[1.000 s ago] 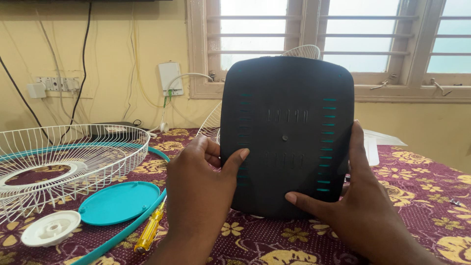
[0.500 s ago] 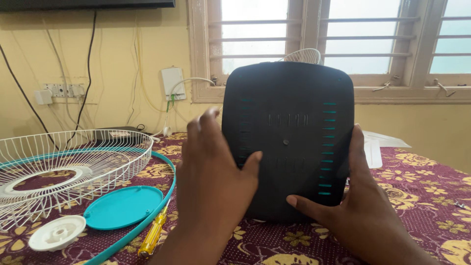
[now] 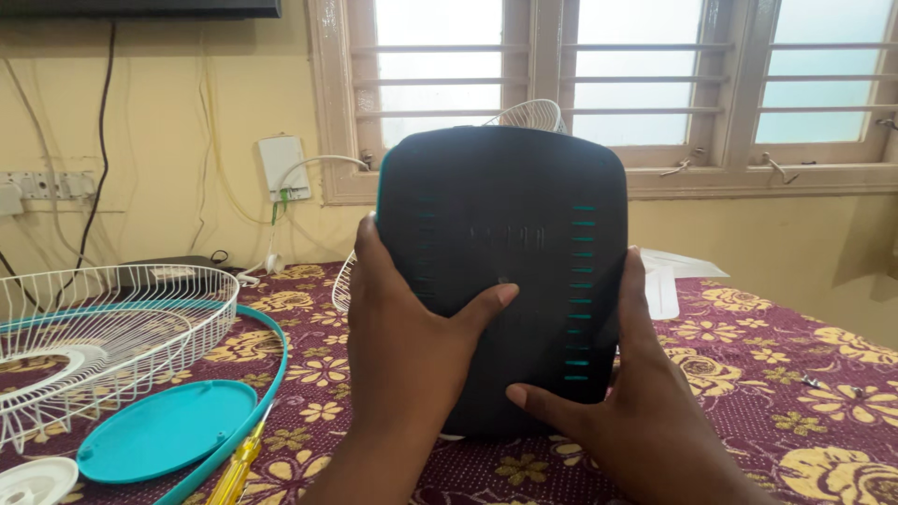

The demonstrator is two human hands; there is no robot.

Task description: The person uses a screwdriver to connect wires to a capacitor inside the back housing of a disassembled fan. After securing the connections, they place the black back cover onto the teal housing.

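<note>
A table with a dark red cloth (image 3: 767,346) printed with yellow flowers fills the lower part of the view, and behind it is a yellow wall with a barred window (image 3: 599,84). In the middle, both hands hold a large dark panel (image 3: 505,271) with rounded corners upright, with its lower edge just above the cloth. The panel has two columns of small teal slots. A white wire part shows behind its top edge.

The left hand (image 3: 402,346) is pressed on the left side of the panel, the fingers wrapped around the edge and the thumb stretched flat over the front. The right hand (image 3: 627,402) grips the lower right side in the same way, fingers behind, thumb lying across the front near the bottom.

On the left of the table lies a white wire fan guard (image 3: 103,327) with a teal ring. Near it lies a round teal cover (image 3: 164,430), then a yellow screwdriver (image 3: 236,463), and a small white disc (image 3: 33,482) at the corner.
</note>
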